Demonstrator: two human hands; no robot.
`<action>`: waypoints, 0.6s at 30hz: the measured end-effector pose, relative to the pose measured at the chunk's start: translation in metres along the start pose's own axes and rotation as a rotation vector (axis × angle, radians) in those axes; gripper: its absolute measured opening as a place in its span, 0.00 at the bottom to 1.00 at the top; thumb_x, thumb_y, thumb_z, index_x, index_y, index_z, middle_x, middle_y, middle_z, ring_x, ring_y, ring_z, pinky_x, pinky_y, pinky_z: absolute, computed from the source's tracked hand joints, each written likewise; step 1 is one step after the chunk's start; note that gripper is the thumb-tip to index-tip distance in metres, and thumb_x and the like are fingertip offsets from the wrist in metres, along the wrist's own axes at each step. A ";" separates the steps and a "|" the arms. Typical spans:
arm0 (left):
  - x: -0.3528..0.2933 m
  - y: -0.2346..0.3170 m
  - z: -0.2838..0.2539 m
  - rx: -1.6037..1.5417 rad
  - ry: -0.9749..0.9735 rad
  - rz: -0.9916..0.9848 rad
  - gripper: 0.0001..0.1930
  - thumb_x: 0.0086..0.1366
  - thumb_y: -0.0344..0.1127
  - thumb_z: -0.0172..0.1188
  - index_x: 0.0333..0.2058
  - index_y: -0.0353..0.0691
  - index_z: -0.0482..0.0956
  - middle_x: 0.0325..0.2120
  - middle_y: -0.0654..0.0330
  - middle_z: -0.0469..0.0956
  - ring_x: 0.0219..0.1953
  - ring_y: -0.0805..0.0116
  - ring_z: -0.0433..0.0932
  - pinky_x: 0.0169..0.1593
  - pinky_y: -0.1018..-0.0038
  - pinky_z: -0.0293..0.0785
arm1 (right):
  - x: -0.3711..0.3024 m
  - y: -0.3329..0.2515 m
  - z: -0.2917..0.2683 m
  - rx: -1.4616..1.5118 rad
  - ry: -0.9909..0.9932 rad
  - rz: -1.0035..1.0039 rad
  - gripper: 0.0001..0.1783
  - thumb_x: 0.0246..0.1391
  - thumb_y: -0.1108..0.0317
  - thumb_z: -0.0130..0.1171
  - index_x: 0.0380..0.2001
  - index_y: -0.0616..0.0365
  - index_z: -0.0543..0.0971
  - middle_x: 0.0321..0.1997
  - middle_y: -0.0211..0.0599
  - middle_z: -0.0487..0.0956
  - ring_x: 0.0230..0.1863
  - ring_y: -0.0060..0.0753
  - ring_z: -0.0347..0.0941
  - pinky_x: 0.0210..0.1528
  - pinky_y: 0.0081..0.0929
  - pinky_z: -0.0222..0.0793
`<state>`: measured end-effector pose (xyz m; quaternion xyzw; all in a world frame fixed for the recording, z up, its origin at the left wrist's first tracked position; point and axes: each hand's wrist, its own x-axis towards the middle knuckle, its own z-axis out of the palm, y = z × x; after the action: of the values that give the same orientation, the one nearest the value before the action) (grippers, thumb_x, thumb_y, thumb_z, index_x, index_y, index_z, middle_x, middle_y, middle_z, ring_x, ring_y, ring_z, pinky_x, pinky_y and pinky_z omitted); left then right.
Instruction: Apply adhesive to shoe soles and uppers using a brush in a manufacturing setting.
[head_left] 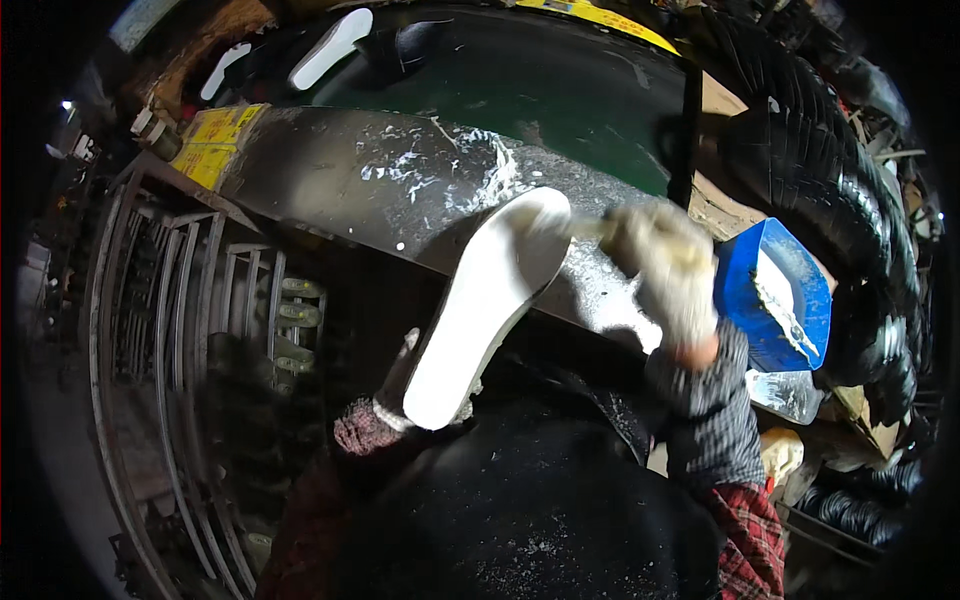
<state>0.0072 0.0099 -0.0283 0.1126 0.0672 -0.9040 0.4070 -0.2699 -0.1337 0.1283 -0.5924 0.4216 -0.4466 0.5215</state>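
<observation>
A white shoe sole (475,300) slants across the middle of the view, its broad toe end up and away from me. My left hand (392,412), in a pale glove, grips it from beneath near the heel; most of the fingers are hidden behind it. Beside the toe is my right hand (665,265), gloved and smeared by motion. It is closed around the handle of a thin brush (592,228), whose blurred tip reaches the toe area. A shadow falls over that part of the sole.
A blue container (748,300) with white paste stands right of my right hand. Ahead runs a dark green belt (520,75) carrying white-soled shoes (332,48) at the far left. White splashes mark the metal ledge (320,170). A metal rack (170,320) stands left.
</observation>
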 end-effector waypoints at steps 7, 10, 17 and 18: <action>0.011 -0.014 0.048 -0.240 0.147 0.250 0.41 0.65 0.67 0.40 0.64 0.38 0.58 0.50 0.37 0.71 0.46 0.40 0.76 0.48 0.50 0.77 | -0.020 -0.022 0.033 -0.363 -0.638 -0.647 0.10 0.55 0.62 0.62 0.28 0.58 0.80 0.24 0.43 0.78 0.26 0.42 0.78 0.30 0.33 0.76; 0.000 -0.009 0.011 0.024 -0.271 0.057 0.43 0.65 0.69 0.40 0.64 0.35 0.57 0.46 0.33 0.73 0.41 0.35 0.79 0.39 0.44 0.79 | -0.017 -0.019 0.021 -0.307 -0.444 -0.470 0.10 0.58 0.66 0.58 0.31 0.63 0.79 0.27 0.37 0.81 0.29 0.32 0.79 0.33 0.29 0.77; 0.003 -0.008 0.024 0.198 -0.102 0.175 0.32 0.70 0.60 0.39 0.59 0.39 0.65 0.51 0.45 0.73 0.46 0.45 0.77 0.43 0.48 0.79 | -0.076 -0.020 0.032 -0.182 -0.774 -0.440 0.14 0.54 0.68 0.63 0.42 0.63 0.79 0.40 0.38 0.80 0.34 0.31 0.79 0.38 0.27 0.79; 0.008 -0.011 0.029 0.145 -0.129 0.183 0.32 0.71 0.59 0.39 0.60 0.38 0.64 0.53 0.46 0.72 0.47 0.47 0.77 0.47 0.50 0.78 | -0.077 -0.017 0.015 0.102 -0.844 -0.011 0.14 0.54 0.68 0.64 0.42 0.63 0.79 0.40 0.40 0.80 0.35 0.33 0.79 0.39 0.28 0.79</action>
<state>-0.0108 0.0051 -0.0016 0.0890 -0.0355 -0.8708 0.4822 -0.2733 -0.0539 0.1370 -0.6987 0.1454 -0.1881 0.6747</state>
